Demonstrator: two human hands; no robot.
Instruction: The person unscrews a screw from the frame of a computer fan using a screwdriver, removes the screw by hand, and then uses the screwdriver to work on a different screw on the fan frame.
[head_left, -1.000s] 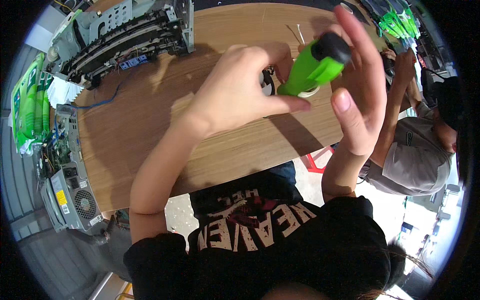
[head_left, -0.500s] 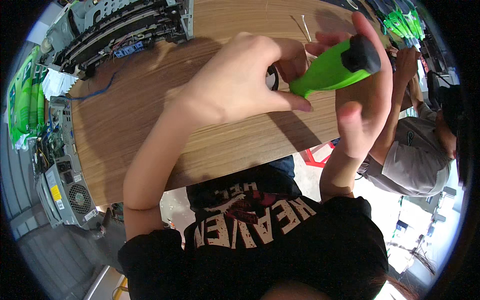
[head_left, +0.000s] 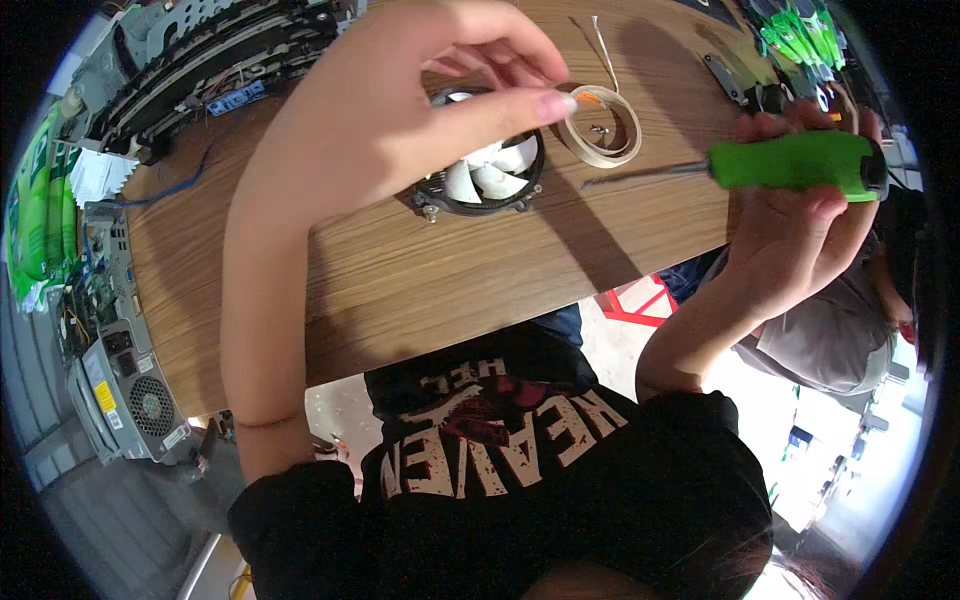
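Observation:
My right hand [head_left: 790,240] grips the green handle of a screwdriver [head_left: 790,167] at the right; its thin shaft points left above the table. My left hand [head_left: 400,120] hovers over a round cooling fan [head_left: 490,178] with white blades and a black frame, hiding its upper left part. Thumb and forefinger come together in a pinch, and whatever they may hold is too small to make out. The thumb tip overlaps the left rim of a tape roll [head_left: 632,140] lying flat. Inside the roll lie a few small screws [head_left: 600,130].
A white zip tie [head_left: 605,50] lies behind the tape roll. An opened printer-like machine [head_left: 190,70] stands at the far left, with a blue cable [head_left: 180,190] nearby. A metal computer case [head_left: 135,390] is beside the table's left edge. Another person's grey shirt [head_left: 825,330] shows at right.
My hands have moved apart. The right swings the screwdriver right and levels it from its tilted pose, away from the left fingers. The left has shifted left, uncovering fan and tape roll.

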